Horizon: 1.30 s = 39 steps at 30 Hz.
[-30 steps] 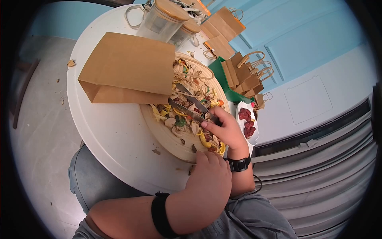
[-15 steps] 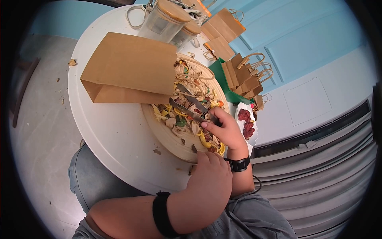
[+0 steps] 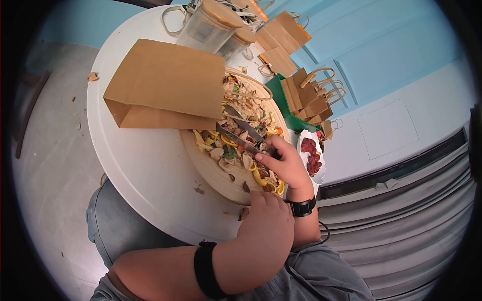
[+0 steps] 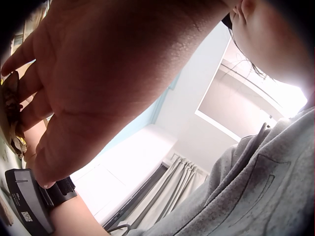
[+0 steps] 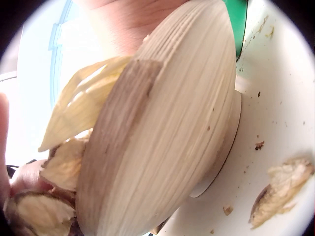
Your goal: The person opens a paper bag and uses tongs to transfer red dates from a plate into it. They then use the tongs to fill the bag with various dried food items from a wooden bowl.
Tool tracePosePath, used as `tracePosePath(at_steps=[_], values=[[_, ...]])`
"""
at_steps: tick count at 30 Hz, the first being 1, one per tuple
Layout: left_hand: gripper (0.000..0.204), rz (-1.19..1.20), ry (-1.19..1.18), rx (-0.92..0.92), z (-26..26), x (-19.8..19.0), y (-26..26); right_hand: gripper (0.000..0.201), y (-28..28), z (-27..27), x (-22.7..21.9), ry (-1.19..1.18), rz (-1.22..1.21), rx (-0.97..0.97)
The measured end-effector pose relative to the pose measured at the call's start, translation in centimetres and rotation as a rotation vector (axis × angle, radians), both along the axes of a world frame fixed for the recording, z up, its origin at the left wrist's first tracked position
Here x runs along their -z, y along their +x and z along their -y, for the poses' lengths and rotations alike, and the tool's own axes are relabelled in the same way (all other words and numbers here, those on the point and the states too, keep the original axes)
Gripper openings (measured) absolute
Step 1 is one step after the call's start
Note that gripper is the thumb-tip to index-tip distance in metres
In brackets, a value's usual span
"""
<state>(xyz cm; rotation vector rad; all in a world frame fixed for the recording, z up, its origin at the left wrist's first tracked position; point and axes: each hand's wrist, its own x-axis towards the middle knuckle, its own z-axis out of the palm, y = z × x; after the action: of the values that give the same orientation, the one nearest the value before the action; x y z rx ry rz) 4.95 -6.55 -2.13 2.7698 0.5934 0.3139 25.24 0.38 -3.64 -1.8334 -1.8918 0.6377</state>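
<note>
In the head view my right hand [image 3: 286, 163] grips metal tongs [image 3: 243, 143], whose two arms stand apart over a mix of dried mushroom pieces and yellow slices [image 3: 228, 153]. The mix lies in a round, pale wooden tray [image 3: 201, 173]. My left hand [image 3: 266, 215] rests with its fingers at the tray's near rim, beside the right wrist. Its fingers look loosely extended in the left wrist view, close to dried pieces [image 4: 10, 98]. A brown paper bag [image 3: 165, 85] lies on its side, its handle end over the tray, near the tips of the tongs.
Lidded clear jars [image 3: 208, 27] stand at the back of the round white table [image 3: 145, 175]. Brown paper bags [image 3: 301, 93] stand in a green box [image 3: 281, 100] beyond the tray. A white scalloped dish [image 3: 320, 170] holds dark red pieces. Crumbs and a dried piece [image 5: 280, 189] lie on the table.
Both hands and the tongs keep almost the same pose. The scene has only shifted a little in the head view, the bag slightly to the right.
</note>
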Motion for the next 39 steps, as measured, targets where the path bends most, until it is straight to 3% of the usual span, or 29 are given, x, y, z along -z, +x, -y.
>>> tracePosePath(at_steps=[21,39], values=[[0.048,0.088,-0.026,-0.025,0.18,0.66,0.38,0.028,-0.12,0.05,0.01,0.01,0.013,0.011],[0.048,0.026,-0.061,0.005,-0.15,0.57,0.77,0.028,0.14,0.01,0.25,0.015,-0.018,0.013]])
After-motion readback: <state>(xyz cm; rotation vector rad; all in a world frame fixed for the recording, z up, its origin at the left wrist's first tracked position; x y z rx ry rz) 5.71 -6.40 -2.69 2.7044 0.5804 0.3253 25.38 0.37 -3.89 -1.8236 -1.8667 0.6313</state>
